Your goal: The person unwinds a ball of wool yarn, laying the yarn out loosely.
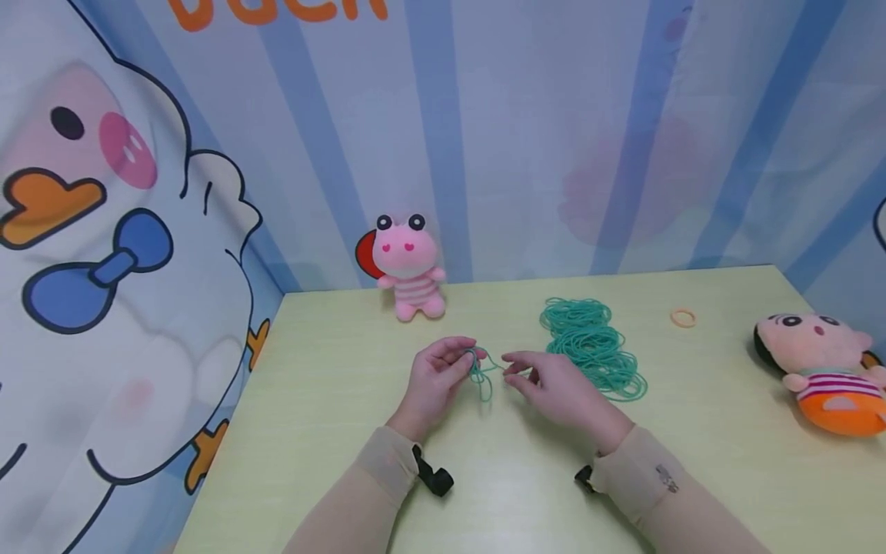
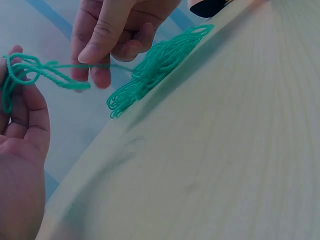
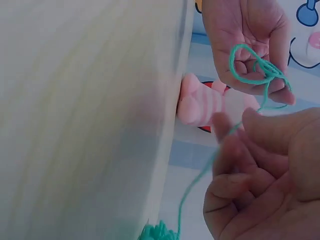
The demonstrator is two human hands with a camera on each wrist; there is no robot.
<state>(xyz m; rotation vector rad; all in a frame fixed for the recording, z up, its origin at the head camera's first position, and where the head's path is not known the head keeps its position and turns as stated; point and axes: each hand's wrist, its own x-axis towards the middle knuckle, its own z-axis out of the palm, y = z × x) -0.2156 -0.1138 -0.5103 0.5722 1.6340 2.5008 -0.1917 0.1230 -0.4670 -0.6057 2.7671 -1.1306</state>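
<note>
My left hand (image 1: 438, 378) holds a few small loops of green yarn (image 3: 270, 72) between thumb and fingers, a little above the table. Some loops dangle below its fingertips. Just to the right, my right hand (image 1: 557, 386) pinches the single strand (image 3: 197, 177) between thumb and fingers. In the right wrist view that strand runs from the loops, past the right fingertips, to the larger yarn bundle. This loose bundle of green yarn (image 1: 588, 346) lies on the table behind the right hand, which partly covers its near left side.
At the back of the pale table (image 1: 332, 362) sits a pink plush toy (image 1: 410, 265). A plush doll (image 1: 827, 377) lies at the right edge. An orange ring (image 1: 683, 318) lies right of the yarn bundle. A printed curtain (image 1: 512, 138) hangs behind.
</note>
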